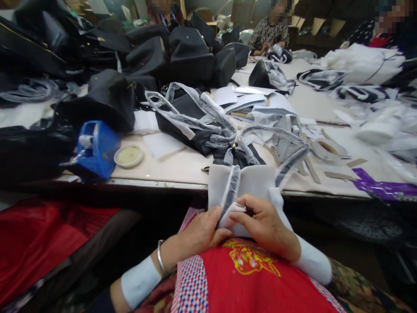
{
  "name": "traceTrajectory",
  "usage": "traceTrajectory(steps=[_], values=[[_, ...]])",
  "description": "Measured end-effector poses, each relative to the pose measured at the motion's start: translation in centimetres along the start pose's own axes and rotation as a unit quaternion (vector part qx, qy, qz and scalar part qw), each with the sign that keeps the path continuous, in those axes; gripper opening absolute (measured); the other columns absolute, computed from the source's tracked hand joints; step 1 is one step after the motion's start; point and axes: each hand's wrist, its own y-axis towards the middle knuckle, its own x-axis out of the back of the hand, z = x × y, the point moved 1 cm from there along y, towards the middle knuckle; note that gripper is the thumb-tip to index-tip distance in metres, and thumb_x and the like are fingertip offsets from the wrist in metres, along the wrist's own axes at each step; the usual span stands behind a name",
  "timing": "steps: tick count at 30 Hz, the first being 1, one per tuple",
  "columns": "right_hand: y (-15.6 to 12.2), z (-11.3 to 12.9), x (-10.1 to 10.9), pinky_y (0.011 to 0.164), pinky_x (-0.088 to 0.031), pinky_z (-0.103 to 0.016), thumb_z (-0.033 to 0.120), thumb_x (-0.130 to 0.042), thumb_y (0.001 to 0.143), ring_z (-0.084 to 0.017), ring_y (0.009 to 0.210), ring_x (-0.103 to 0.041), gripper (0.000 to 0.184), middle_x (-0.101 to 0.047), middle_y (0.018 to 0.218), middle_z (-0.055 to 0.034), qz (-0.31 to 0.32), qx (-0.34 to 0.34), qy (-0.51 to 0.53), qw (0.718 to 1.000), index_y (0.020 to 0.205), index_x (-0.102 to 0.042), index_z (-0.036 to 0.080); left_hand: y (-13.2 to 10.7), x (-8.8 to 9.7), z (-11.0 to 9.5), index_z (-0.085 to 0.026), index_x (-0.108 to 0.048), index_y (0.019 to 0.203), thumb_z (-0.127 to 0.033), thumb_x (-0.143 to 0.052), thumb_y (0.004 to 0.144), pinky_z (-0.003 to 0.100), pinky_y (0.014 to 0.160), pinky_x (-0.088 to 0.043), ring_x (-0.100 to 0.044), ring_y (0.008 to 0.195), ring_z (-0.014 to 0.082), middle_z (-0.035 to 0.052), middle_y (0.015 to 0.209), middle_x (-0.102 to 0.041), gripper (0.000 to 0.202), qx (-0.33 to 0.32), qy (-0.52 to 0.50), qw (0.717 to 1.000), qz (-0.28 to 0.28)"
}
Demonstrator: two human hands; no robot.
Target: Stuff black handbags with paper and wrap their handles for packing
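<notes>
Both my hands work in my lap, just below the table edge. My left hand (199,232) pinches a white foam sheet (252,182) wrapped round a black bag strap (232,188). My right hand (265,224) is closed on the same white foam sheet from the right, fingers curled over its fold. The strap runs up from my hands to a black handbag (192,119) covered in clear plastic on the table. A silver bangle sits on my left wrist.
A blue tape dispenser (96,150) and a round glue tin (128,155) sit near the table's front edge at left. Black handbags (146,52) pile at the back left. Paper scraps, white wrapping and purple tape (381,187) lie at right. Other people sit across the table.
</notes>
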Motion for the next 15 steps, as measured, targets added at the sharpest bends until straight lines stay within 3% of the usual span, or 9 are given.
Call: traceTrajectory(steps=[4, 8, 11, 15], values=[[0.6, -0.4, -0.3, 0.058, -0.041, -0.026, 0.031, -0.065, 0.085, -0.014, 0.063, -0.055, 0.013, -0.062, 0.069, 0.0012, -0.021, -0.033, 0.016, 0.999, 0.081, -0.066, 0.018, 0.1, -0.1, -0.1, -0.019, -0.051, 0.11, -0.044, -0.046, 0.095, 0.032, 0.072, -0.05, -0.064, 0.081, 0.0219, 0.0067, 0.096, -0.065, 0.03, -0.004, 0.002, 1.0, 0.01], [1.8, -1.1, -0.8, 0.056, -0.04, -0.025, 0.036, -0.065, 0.082, -0.013, 0.061, -0.052, 0.019, -0.058, 0.066, 0.002, -0.024, -0.073, 0.086, 0.993, 0.08, -0.063, 0.017, 0.3, -0.4, -0.2, -0.019, -0.056, 0.092, -0.045, -0.04, 0.098, 0.026, 0.066, -0.045, -0.056, 0.071, 0.016, 0.0022, 0.081, -0.06, 0.031, 0.004, -0.109, 0.994, -0.023], [2.5, -1.3, -1.2, 0.056, -0.04, -0.024, 0.032, -0.065, 0.08, -0.012, 0.06, -0.052, 0.017, -0.058, 0.066, 0.0024, -0.016, -0.094, 0.127, 0.987, 0.082, -0.063, 0.016, 0.6, -0.9, 0.2, -0.017, -0.059, 0.087, -0.054, -0.042, 0.097, 0.025, 0.064, -0.043, -0.053, 0.07, 0.0152, 0.0019, 0.077, -0.06, 0.041, 0.043, -0.205, 0.977, -0.028], [2.9, -1.0, -1.1, 0.053, -0.037, -0.022, 0.025, -0.069, 0.077, -0.011, 0.059, -0.051, 0.011, -0.057, 0.064, 0.0035, -0.03, -0.11, 0.105, 0.988, 0.078, -0.064, 0.015, 1.3, -1.2, 1.1, -0.015, -0.064, 0.082, -0.07, -0.048, 0.088, 0.025, 0.063, -0.044, -0.052, 0.068, 0.0162, 0.0029, 0.074, -0.062, 0.058, 0.091, -0.247, 0.964, -0.022]])
